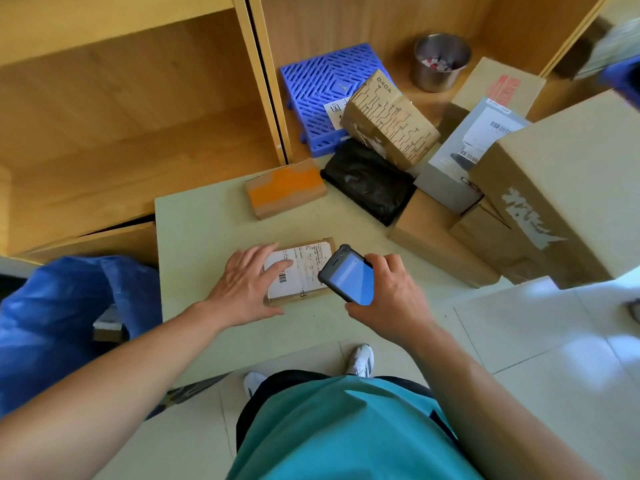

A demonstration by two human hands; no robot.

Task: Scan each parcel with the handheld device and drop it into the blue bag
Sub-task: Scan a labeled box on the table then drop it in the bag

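**A:** Where is the parcel being handled?

**B:** Near the middle of the view, on the pale green table (207, 220). It is a flat cardboard parcel (303, 271), label side up. The left hand (247, 284) lies on it with fingers straight, pressing it flat, thumb at its near edge.

**A:** And the scanner?

**B:** The handheld device (348, 277) is at 3 o'clock of the parcel, blue screen lit, its top end over the label's right edge. The right hand (391, 299) holds it, fingers and thumb wrapped round its sides.

**A:** So how far along is the job?

**B:** This parcel looks mid-scan and is not yet dropped. The blue bag (52, 323) gapes at 8 o'clock, just beside the table. A pale box corner shows in its mouth, so probably at least one parcel is in.

**A:** What is left?

**B:** Plenty, by the look of it. An orange-taped parcel (285, 192) waits at 12 o'clock on the table, with a black-wrapped parcel (369, 181) beside it at 1. From 1 to 3 o'clock sits a heap of cardboard boxes (443, 230), including one large box (561, 188) at 3. Whether any of those has been scanned cannot be told.
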